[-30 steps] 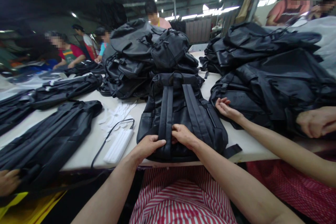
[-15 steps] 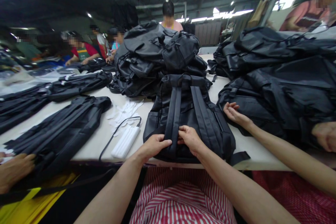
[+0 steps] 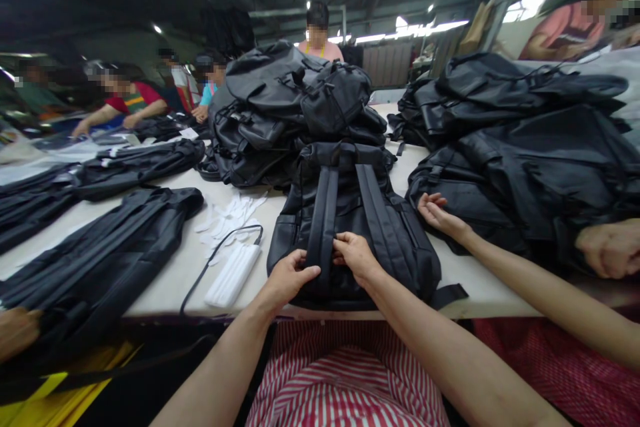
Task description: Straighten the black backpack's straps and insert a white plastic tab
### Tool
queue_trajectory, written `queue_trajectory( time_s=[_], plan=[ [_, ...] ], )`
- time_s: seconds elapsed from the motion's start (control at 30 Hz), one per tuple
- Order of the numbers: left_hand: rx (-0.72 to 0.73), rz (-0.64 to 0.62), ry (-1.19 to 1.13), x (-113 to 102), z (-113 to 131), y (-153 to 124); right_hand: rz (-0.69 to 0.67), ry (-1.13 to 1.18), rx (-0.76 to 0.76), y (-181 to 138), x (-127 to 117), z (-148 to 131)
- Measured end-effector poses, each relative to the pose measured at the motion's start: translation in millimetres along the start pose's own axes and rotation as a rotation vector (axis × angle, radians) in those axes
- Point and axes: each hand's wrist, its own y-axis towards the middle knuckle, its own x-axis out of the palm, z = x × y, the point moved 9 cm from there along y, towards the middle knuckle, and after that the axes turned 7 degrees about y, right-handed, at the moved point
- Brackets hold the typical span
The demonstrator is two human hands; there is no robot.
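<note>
A black backpack (image 3: 400, 260) lies on the table in front of me with its straps upward. Its left shoulder strap (image 3: 323, 213) runs down between my two hands. My left hand (image 3: 287, 277) is closed on the strap's left edge near the lower end, thumb on top. Opposite it, my right hand (image 3: 355, 253) pinches the right edge of the same strap, some fingertips hidden behind it. The other shoulder strap (image 3: 375, 213) lies flat on the bag. A loose webbing end (image 3: 450, 295) sticks out at the bag's lower right corner.
A white power bank (image 3: 233, 275) with a black cable and white paper scraps (image 3: 227, 217) lie left of the bag. Heaped black backpacks (image 3: 280, 93) stand behind. Co-workers' hands rest on bags at right (image 3: 443, 213) and left (image 3: 20, 333). Other people work farther back.
The view has shifted slightly, so most things sit a little farther left. Both my hands keep their hold on the strap. The co-worker's hand at far left has moved toward the picture's edge.
</note>
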Motion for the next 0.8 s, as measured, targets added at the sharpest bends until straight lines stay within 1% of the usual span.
queue_trajectory(
  time_s=[0.07, 0.13, 0.23, 0.4, 0.6, 0.7, 0.8],
  plan=[
    [-0.011, 0.050, -0.004, -2.2, -3.0, -2.0, 0.014, -0.009, 0.000, 2.1, -2.4, -0.2],
    [-0.031, 0.058, -0.018, -2.2, -5.2, -4.4, 0.039, -0.015, -0.001, 4.5, -6.0, -1.5],
    [-0.038, 0.048, 0.014, -3.1, -2.1, -6.8, 0.064, -0.018, 0.001, 8.7, -8.7, -5.2],
    [-0.055, 0.004, 0.177, -2.8, 7.1, -7.3, 0.055, -0.014, 0.009, 12.4, -4.4, -11.3],
    [0.027, 0.045, 0.460, -6.1, 14.2, -4.6, 0.019, 0.015, 0.066, 7.3, -2.8, -10.0],
    [0.079, 0.055, 0.503, -6.5, 13.3, -2.8, 0.002, 0.003, 0.058, 4.7, -2.3, -11.8],
    [0.130, 0.074, 0.518, -5.5, 12.7, -1.1, -0.013, -0.048, 0.005, 4.6, 2.0, -14.8]
  ],
)
